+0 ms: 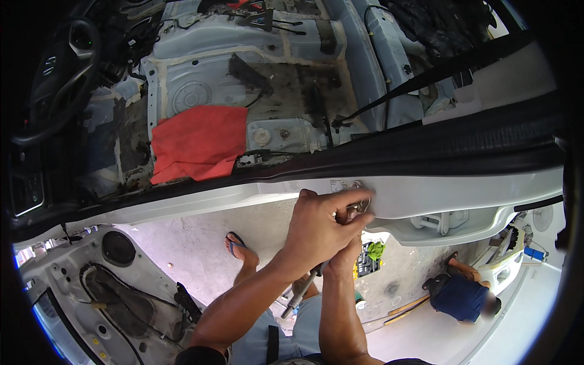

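The smooth white car frame (462, 193) has a long, curvy edge, with open room over hard, pale floor (182, 252) at near left. Far left lies a soft, wrinkly red cloth (204, 141). The right grip (345, 254) hugs a round metal tool (299, 297) near the frame; whether the left grip (321, 225) holds anything, I can't tell.

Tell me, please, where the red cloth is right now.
In the head view, the red cloth lies left of centre on the car's bare floor, beside the black door seal.
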Available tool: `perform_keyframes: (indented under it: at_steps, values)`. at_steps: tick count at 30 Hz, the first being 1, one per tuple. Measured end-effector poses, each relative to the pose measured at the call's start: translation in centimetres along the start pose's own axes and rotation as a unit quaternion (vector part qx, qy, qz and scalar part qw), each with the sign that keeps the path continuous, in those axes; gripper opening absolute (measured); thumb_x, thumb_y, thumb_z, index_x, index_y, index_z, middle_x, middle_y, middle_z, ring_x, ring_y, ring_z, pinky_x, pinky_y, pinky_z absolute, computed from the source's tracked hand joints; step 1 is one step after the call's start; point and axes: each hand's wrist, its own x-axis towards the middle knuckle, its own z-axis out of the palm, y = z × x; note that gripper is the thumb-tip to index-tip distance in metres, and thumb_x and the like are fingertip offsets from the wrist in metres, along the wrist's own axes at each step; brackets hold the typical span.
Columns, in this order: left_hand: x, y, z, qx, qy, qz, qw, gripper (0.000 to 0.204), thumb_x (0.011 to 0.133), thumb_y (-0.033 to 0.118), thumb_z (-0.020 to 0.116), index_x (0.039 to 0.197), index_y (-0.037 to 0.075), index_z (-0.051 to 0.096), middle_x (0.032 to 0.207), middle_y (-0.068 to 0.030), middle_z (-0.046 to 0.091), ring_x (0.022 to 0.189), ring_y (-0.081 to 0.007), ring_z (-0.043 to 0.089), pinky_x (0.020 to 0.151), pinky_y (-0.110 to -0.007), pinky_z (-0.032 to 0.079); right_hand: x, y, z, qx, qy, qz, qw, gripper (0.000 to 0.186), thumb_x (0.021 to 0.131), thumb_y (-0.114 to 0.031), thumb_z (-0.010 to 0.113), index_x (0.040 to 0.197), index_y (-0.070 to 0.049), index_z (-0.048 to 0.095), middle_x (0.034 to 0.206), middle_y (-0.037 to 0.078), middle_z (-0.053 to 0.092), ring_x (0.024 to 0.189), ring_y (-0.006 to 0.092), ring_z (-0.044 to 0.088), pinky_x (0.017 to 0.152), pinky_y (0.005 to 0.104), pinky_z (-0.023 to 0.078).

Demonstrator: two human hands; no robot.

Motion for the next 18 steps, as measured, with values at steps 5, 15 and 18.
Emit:
perform_keyframes:
  at_steps: [5,15,18]
  values:
    - [0.2,-0.4,-0.2,0.052,0.032,-0.016,0.998,0.016,0.080,0.023,0.080,0.089,0.011,0.072,0.058,-0.0055,0.064,0.048,-0.0187,0.060,0.058,-0.031,0.043,0.2,-0.3,0.2,-0.012,-0.054,-0.006,0.998,0.039,0.103,-0.027,0.052,0.131,-0.001,0.052,0.116,0.010,0.063,0.105,0.0205,0.063,0.089,0.0340,0.053]
    - [1.3,-0.9,-0.3,0.106,0.015,0.111,0.988,0.018,0.083,0.023,0.076,0.090,0.009,0.067,0.063,-0.0090,0.066,0.055,-0.0252,0.063,0.071,-0.032,0.043,0.3,-0.1,0.0,-0.013,-0.024,0.044,0.999,0.041,0.104,-0.039,0.046,0.131,-0.010,0.054,0.122,0.006,0.061,0.112,0.0182,0.060,0.096,0.0342,0.049]
    - [0.3,-1.7,-1.9,0.059,0.021,0.086,0.994,0.019,0.084,0.023,0.076,0.093,0.010,0.067,0.057,-0.0055,0.059,0.051,-0.0238,0.057,0.072,-0.031,0.043,0.3,-0.2,0.2,0.008,-0.032,0.052,0.998,0.039,0.102,-0.039,0.049,0.129,-0.012,0.054,0.121,0.004,0.062,0.101,0.0159,0.058,0.088,0.0323,0.048]
